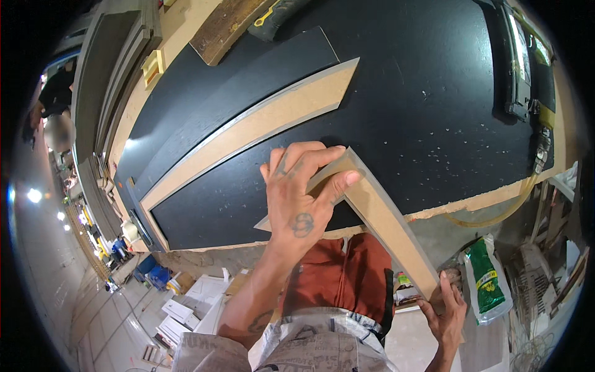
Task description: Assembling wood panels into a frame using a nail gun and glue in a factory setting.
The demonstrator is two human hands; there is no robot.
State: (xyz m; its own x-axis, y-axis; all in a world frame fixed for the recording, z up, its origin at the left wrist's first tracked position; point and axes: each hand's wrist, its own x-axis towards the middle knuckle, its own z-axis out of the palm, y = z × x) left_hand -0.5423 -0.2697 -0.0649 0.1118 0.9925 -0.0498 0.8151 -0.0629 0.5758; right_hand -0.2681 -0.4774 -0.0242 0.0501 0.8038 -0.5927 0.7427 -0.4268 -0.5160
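Observation:
My left hand (300, 192) grips a mitred corner where two flat board strips with grey edges meet, thumb on the near side and fingers over the far side. From that corner one tan strip (387, 217) slants down to the right, past the table's edge. My right hand (445, 313) holds its lower end. The other strip (263, 223) runs down to the left, mostly hidden behind my left hand. Beyond lies a longer tan strip (248, 130) with a pointed, angled end; its left end meets a short crosspiece (155, 226) on the black tabletop (396, 99).
At the table's right stands a black air nailer (517, 68) with a yellowish hose (520, 201). A wooden block (226, 28) and a black-and-yellow tool handle (273, 22) lie at the far edge. Long boards (111, 74) are stacked left. A green-and-white bag (486, 282) sits lower right.

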